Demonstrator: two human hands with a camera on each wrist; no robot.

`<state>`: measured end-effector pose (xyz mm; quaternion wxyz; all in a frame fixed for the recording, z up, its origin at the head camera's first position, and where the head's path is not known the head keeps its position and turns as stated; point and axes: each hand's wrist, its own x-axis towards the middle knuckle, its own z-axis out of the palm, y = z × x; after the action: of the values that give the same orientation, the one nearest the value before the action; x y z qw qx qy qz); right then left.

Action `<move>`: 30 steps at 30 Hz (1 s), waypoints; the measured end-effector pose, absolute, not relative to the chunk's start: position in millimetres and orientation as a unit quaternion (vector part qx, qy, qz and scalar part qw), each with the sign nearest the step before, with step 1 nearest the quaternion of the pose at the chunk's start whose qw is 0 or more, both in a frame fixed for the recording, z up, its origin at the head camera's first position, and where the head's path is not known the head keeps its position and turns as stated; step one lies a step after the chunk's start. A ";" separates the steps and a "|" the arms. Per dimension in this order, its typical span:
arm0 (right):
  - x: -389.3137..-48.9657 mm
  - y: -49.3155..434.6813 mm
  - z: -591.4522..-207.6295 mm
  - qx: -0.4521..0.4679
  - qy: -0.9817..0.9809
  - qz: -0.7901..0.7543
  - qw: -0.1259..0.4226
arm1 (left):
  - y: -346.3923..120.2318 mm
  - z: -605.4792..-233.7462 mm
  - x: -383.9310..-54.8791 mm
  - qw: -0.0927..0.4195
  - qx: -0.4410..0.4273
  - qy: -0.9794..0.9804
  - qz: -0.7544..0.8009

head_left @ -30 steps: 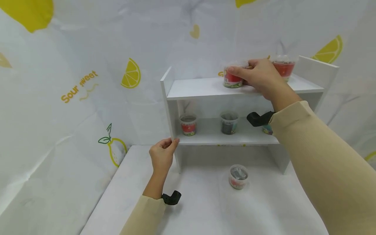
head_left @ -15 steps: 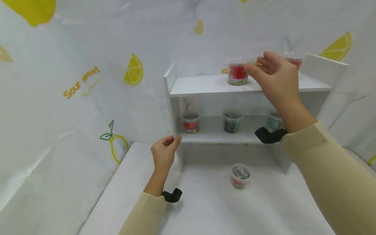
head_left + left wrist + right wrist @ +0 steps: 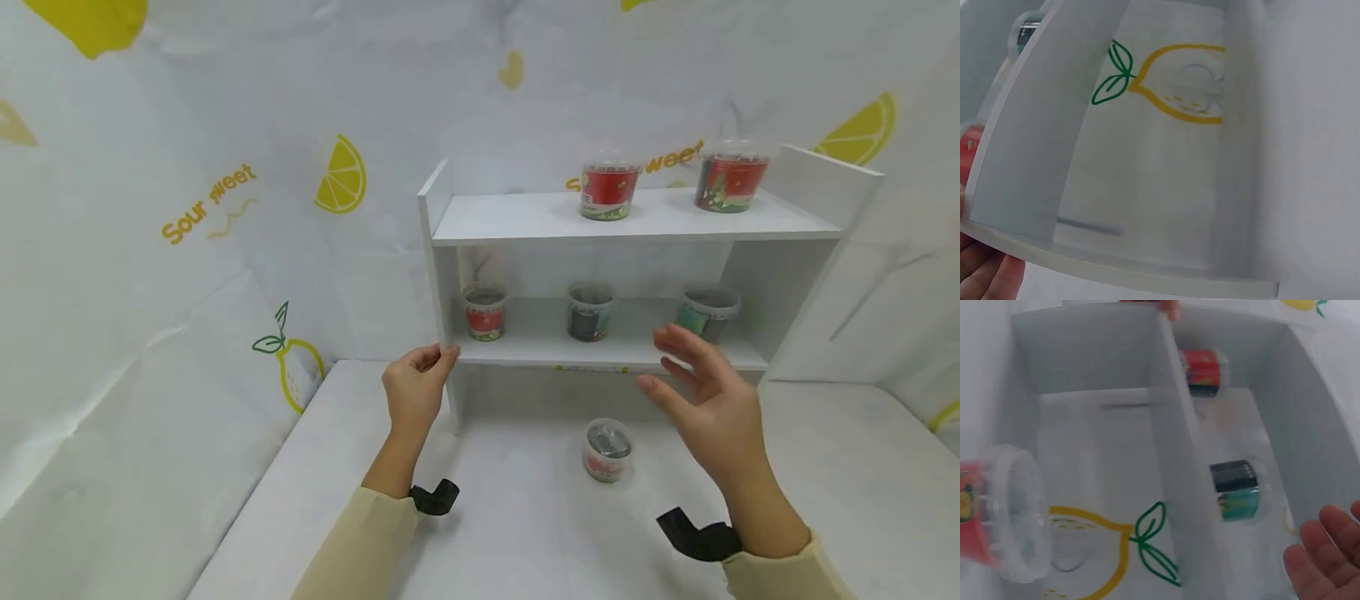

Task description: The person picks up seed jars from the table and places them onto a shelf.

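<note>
My left hand [image 3: 412, 387] grips the left side panel of the white shelf unit [image 3: 525, 220] between thumb and curled fingers, at middle-board height. In the left wrist view those fingers [image 3: 988, 272] show at the panel's edge. My right hand [image 3: 708, 400], fingers spread and holding nothing, hovers in front of the middle board. Closest behind it stands a green-labelled plastic cup [image 3: 707, 310], partly hidden by the fingers. On the table below and to the left sits a lidded cup [image 3: 607, 451] with a red label, also seen [as a near cup [image 3: 1016, 512]] in the right wrist view.
Two red-labelled cups, one central [image 3: 609, 192] and one at right [image 3: 731, 182], stand on the top board. The middle board also bears a red-labelled cup [image 3: 484, 312] and a dark cup [image 3: 590, 312]. A lemon-print sheet [image 3: 285, 108] hangs behind; the white table [image 3: 510, 533] lies below.
My right hand let go of the central red-labelled cup on the top board, drew back and came down in front of the middle board. The left hand keeps its grip.
</note>
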<state>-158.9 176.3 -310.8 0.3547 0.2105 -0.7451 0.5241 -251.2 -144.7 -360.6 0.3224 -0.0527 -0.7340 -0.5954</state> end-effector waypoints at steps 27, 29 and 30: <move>-193.4 208.4 -404.3 0.174 -0.873 0.450 -0.066 | -144.1 -357.7 -253.8 0.307 -0.046 -0.739 -0.598; -194.6 207.6 -407.1 0.168 -0.868 0.461 -0.078 | -145.4 -358.1 -253.4 0.308 -0.043 -0.738 -0.598; -195.5 206.8 -408.9 0.164 -0.866 0.466 -0.082 | -146.2 -358.6 -253.0 0.310 -0.041 -0.739 -0.597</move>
<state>-195.5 206.8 -408.9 -0.0818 0.1638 -0.8655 0.4662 -253.0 -146.2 -358.6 0.3100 -0.0413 -0.7388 -0.5969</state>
